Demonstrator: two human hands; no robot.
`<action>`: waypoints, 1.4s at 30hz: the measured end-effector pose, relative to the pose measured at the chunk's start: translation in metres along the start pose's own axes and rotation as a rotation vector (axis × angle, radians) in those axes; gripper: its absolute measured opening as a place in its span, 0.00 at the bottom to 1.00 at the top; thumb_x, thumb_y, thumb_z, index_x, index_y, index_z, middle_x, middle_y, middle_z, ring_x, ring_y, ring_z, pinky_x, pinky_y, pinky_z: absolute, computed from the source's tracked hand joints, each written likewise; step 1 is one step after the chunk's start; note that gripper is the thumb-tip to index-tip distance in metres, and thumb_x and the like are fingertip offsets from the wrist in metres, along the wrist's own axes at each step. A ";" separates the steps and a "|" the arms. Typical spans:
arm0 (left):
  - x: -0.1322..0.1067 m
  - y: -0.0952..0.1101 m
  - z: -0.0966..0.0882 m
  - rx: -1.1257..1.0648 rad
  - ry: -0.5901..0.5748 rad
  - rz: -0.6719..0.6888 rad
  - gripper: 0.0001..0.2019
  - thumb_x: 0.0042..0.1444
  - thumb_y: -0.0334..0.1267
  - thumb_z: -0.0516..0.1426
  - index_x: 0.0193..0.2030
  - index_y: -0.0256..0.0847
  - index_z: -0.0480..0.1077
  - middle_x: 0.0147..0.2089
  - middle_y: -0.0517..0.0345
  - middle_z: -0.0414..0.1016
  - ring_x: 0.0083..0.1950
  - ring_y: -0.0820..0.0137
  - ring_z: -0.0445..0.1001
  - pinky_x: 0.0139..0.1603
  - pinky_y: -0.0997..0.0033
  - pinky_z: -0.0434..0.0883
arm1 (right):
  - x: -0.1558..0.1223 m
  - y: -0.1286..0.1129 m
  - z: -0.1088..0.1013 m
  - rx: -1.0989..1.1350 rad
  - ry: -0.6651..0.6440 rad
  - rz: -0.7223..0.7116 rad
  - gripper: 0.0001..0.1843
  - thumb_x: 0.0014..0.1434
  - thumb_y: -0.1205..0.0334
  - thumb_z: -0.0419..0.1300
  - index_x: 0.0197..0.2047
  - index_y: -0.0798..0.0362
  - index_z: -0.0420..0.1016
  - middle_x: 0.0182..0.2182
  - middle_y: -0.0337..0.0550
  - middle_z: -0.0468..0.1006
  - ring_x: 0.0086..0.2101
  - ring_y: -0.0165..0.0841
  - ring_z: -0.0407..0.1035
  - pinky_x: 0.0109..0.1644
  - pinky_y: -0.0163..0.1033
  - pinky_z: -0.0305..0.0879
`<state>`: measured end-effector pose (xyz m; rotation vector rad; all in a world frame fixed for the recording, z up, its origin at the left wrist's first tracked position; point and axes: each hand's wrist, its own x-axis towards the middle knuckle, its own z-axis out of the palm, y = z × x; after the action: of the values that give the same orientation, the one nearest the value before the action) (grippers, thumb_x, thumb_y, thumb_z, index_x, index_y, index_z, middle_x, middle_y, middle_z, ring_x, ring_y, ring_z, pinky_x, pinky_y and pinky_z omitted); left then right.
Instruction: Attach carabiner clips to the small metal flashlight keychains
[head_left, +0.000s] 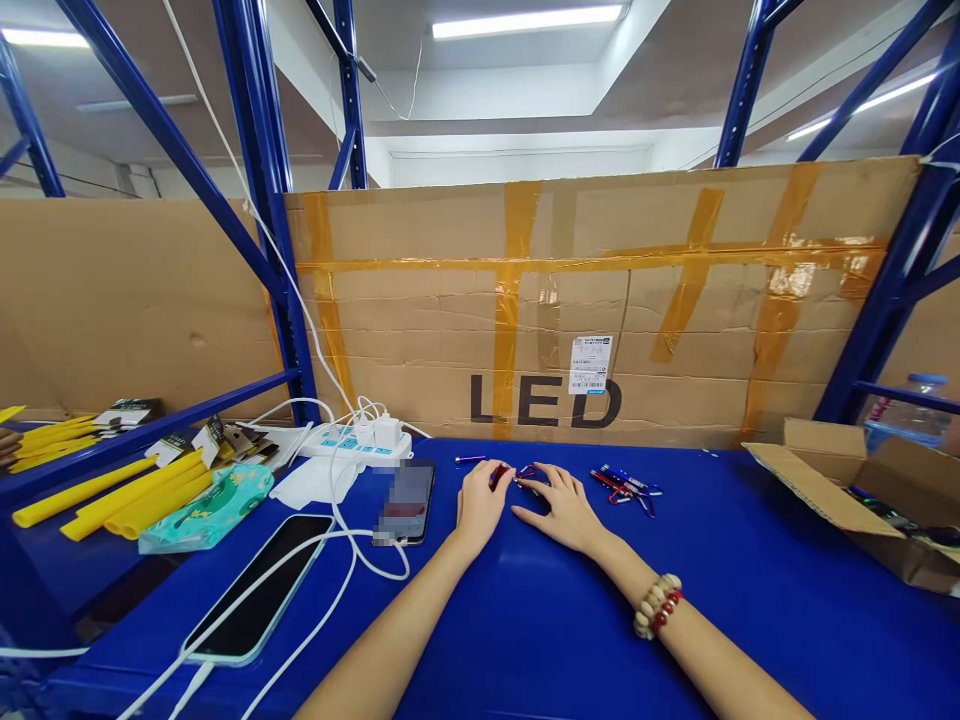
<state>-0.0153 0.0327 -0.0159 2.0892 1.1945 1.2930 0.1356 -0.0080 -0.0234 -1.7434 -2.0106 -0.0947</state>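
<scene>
Above the blue tabletop, my left hand (482,503) has its fingers curled round a small dark red shiny piece (496,476), mostly hidden by them. My right hand (564,508) rests close beside it, palm down, thumb and fingers apart. Its fingertips reach a small red and blue shiny piece (529,471) lying between the hands; what kind it is cannot be made out. Right of that hand lies a loose pile of small red, blue and purple metallic pieces (628,488), some looking like clips. One short purple piece (470,459) lies behind my left hand.
Left are a phone (259,590) with a white cable, a darker phone (407,505), a power strip (356,443), a teal packet (208,510) and yellow tubes (150,490). An open cardboard box (821,490) stands right. A taped cardboard panel (420,330) closes the back.
</scene>
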 end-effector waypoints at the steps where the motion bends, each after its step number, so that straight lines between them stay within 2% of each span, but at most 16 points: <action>1: -0.001 0.002 -0.001 0.023 -0.002 -0.005 0.10 0.57 0.42 0.50 0.36 0.41 0.69 0.38 0.59 0.72 0.37 0.72 0.69 0.36 0.75 0.63 | 0.000 -0.001 -0.001 0.008 0.000 -0.006 0.23 0.52 0.44 0.54 0.48 0.43 0.71 0.55 0.43 0.59 0.56 0.41 0.48 0.57 0.51 0.46; 4: -0.004 0.009 -0.003 0.083 -0.041 -0.013 0.11 0.59 0.43 0.46 0.37 0.41 0.66 0.39 0.59 0.71 0.40 0.71 0.69 0.37 0.74 0.62 | 0.001 -0.002 -0.003 0.050 -0.008 -0.022 0.16 0.53 0.49 0.55 0.44 0.44 0.73 0.54 0.42 0.61 0.55 0.39 0.50 0.56 0.49 0.48; 9: -0.009 0.013 -0.003 0.194 -0.227 -0.014 0.12 0.62 0.42 0.40 0.37 0.40 0.59 0.38 0.57 0.69 0.40 0.69 0.69 0.37 0.71 0.61 | 0.004 -0.001 -0.001 0.131 -0.045 -0.039 0.13 0.54 0.55 0.56 0.42 0.44 0.74 0.52 0.42 0.64 0.54 0.39 0.53 0.53 0.48 0.51; 14: -0.011 0.012 -0.001 0.220 -0.324 0.011 0.07 0.60 0.41 0.44 0.38 0.41 0.54 0.37 0.57 0.68 0.40 0.67 0.69 0.38 0.70 0.62 | 0.005 0.001 0.001 0.140 -0.026 -0.079 0.10 0.56 0.57 0.54 0.37 0.48 0.75 0.50 0.42 0.66 0.52 0.37 0.55 0.53 0.45 0.51; 18: -0.013 0.013 -0.001 0.217 -0.325 0.015 0.06 0.58 0.36 0.45 0.41 0.41 0.51 0.39 0.56 0.67 0.40 0.67 0.69 0.38 0.70 0.63 | 0.004 0.002 0.000 0.124 -0.028 -0.071 0.11 0.56 0.58 0.54 0.40 0.48 0.74 0.49 0.42 0.67 0.51 0.37 0.56 0.52 0.46 0.50; 25: -0.013 0.009 0.002 0.178 -0.319 -0.009 0.10 0.56 0.33 0.46 0.43 0.40 0.48 0.41 0.53 0.66 0.41 0.67 0.69 0.39 0.69 0.64 | 0.005 0.001 0.000 0.155 -0.049 -0.118 0.09 0.56 0.58 0.55 0.36 0.46 0.76 0.47 0.40 0.69 0.49 0.35 0.58 0.51 0.44 0.52; 33: -0.008 0.001 0.003 0.019 -0.182 0.087 0.07 0.59 0.41 0.43 0.41 0.42 0.53 0.41 0.57 0.62 0.40 0.72 0.65 0.40 0.71 0.63 | 0.007 0.002 0.002 0.265 -0.034 -0.196 0.06 0.53 0.60 0.59 0.34 0.50 0.74 0.44 0.41 0.70 0.46 0.35 0.61 0.48 0.42 0.56; 36: -0.005 -0.001 0.004 -0.057 -0.124 0.167 0.06 0.59 0.39 0.44 0.35 0.40 0.56 0.37 0.58 0.60 0.38 0.74 0.63 0.40 0.74 0.62 | 0.006 0.002 0.002 0.259 -0.048 -0.220 0.05 0.53 0.61 0.58 0.34 0.50 0.74 0.44 0.41 0.70 0.46 0.35 0.61 0.49 0.42 0.56; 38: -0.003 -0.002 0.006 -0.103 -0.145 0.205 0.08 0.56 0.38 0.47 0.29 0.38 0.58 0.33 0.59 0.60 0.35 0.75 0.61 0.38 0.76 0.61 | 0.005 0.000 -0.001 0.237 -0.061 -0.229 0.06 0.54 0.61 0.58 0.35 0.50 0.75 0.44 0.42 0.70 0.46 0.35 0.60 0.49 0.42 0.56; 42: 0.000 -0.005 0.009 -0.152 -0.202 0.139 0.12 0.51 0.37 0.51 0.20 0.36 0.55 0.27 0.61 0.57 0.28 0.77 0.58 0.30 0.77 0.57 | 0.003 -0.005 -0.009 0.168 -0.076 -0.230 0.07 0.55 0.60 0.56 0.36 0.48 0.75 0.44 0.41 0.70 0.45 0.35 0.62 0.46 0.42 0.56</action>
<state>-0.0100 0.0361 -0.0241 2.1625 0.8528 1.1584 0.1338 -0.0098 -0.0130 -1.4288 -2.1990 0.0654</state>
